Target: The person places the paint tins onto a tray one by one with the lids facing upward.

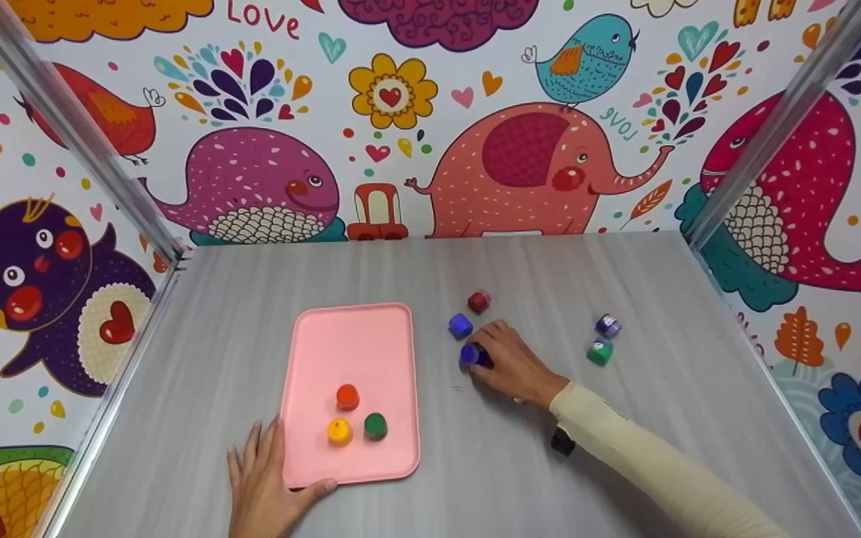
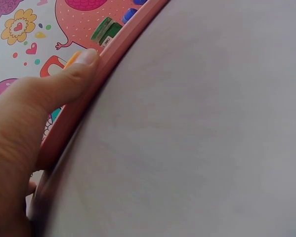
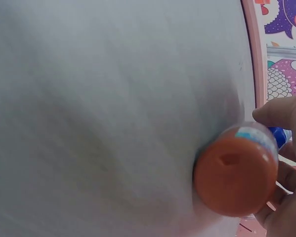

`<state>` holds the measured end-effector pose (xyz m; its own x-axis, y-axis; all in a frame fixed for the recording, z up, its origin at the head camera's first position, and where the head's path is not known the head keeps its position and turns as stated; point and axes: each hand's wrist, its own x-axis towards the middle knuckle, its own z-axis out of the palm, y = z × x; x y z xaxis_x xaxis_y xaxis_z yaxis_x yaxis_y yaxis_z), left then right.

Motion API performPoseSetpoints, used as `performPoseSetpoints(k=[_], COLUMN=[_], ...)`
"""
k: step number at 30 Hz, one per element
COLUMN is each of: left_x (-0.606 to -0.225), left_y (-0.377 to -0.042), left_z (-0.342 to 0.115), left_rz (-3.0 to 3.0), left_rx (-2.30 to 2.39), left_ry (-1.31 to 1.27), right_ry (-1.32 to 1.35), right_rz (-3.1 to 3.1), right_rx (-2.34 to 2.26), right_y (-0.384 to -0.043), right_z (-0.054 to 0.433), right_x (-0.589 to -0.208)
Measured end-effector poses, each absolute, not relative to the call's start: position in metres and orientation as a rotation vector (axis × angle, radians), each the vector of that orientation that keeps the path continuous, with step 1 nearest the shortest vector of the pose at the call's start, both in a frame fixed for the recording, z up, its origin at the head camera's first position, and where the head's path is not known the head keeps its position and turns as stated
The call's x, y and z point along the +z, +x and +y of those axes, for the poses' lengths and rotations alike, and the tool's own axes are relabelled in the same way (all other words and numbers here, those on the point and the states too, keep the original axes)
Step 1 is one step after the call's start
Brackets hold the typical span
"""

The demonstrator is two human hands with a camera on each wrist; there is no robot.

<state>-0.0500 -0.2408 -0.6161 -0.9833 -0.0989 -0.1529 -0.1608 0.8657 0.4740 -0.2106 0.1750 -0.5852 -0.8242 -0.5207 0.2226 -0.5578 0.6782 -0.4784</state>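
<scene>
My right hand (image 1: 513, 362) grips a small dark blue paint jar (image 1: 470, 355) low over the table, right of the pink tray (image 1: 352, 329). In the right wrist view that jar's blue part (image 3: 280, 136) shows behind a clear jar with an orange-brown end (image 3: 234, 177), which stands close to the camera. My left hand (image 1: 262, 478) is at the tray's near left corner. Its straight fingers lie along the left side, and the thumb (image 2: 71, 81) rests on the near rim. On the tray stand an orange jar (image 1: 347, 397), a yellow jar (image 1: 339, 432) and a green jar (image 1: 375, 426).
Beyond the right hand are a red jar (image 1: 479, 301) and another blue jar (image 1: 460, 326). Farther right, a purple jar (image 1: 608, 325) stands next to a second green jar (image 1: 600, 351). Patterned walls (image 1: 393, 164) with metal corner posts (image 1: 759, 119) enclose the grey table (image 1: 251, 291).
</scene>
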Motion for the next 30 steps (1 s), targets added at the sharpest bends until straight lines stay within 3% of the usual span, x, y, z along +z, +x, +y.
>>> performPoseSetpoints(k=[10, 30], left_x=[-0.617, -0.618], left_y=[-0.049, -0.049], left_z=[-0.241, -0.240], left_rz=[2.918, 2.934], left_rx=[0.756, 0.766], left_ry=[-0.202, -0.219], right_ry=[0.799, 0.826], right_rz=[-2.864, -2.796], right_rx=[0.956, 1.033], right_y=[-0.204, -0.199], right_z=[0.172, 0.157], right_x=[-0.586, -0.588])
